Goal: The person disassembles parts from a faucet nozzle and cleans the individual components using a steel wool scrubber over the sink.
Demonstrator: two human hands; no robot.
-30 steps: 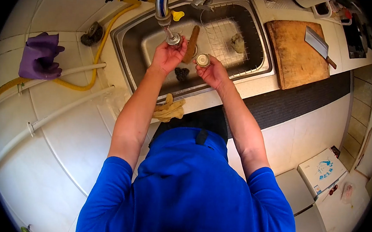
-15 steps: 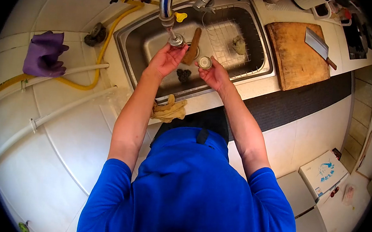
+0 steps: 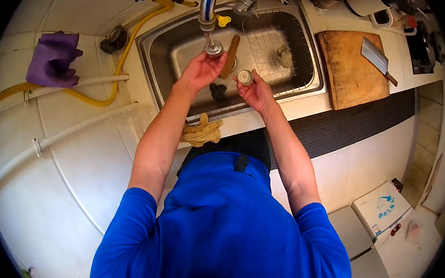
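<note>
My left hand (image 3: pixel 204 71) is under the curved chrome tap (image 3: pixel 208 9), its fingers closed on a small round shiny thing (image 3: pixel 214 48), glass or metal. What looks like a thin stream of water reaches it from the spout. My right hand (image 3: pixel 257 91) pinches a round lid (image 3: pixel 245 77) by its edge, the pale ringed side facing up. Both hands are over the steel sink (image 3: pixel 179 51). A long brown object (image 3: pixel 230 57) lies between them in the basin. Closer to me lies a dark scouring pad (image 3: pixel 217 90).
A wire rack (image 3: pixel 266 33) with a pale cloth-like lump (image 3: pixel 284 56) occupies the sink's right side. A cleaver (image 3: pixel 375 55) lies on the wooden cutting board (image 3: pixel 341 70). Tan gloves (image 3: pixel 202 131) rest at the front edge; a purple glove (image 3: pixel 55 60) hangs left, near a yellow hose (image 3: pixel 118 75).
The view has shifted slightly. Both hands keep almost the same place and grip, left under the tap, right with the lid.
</note>
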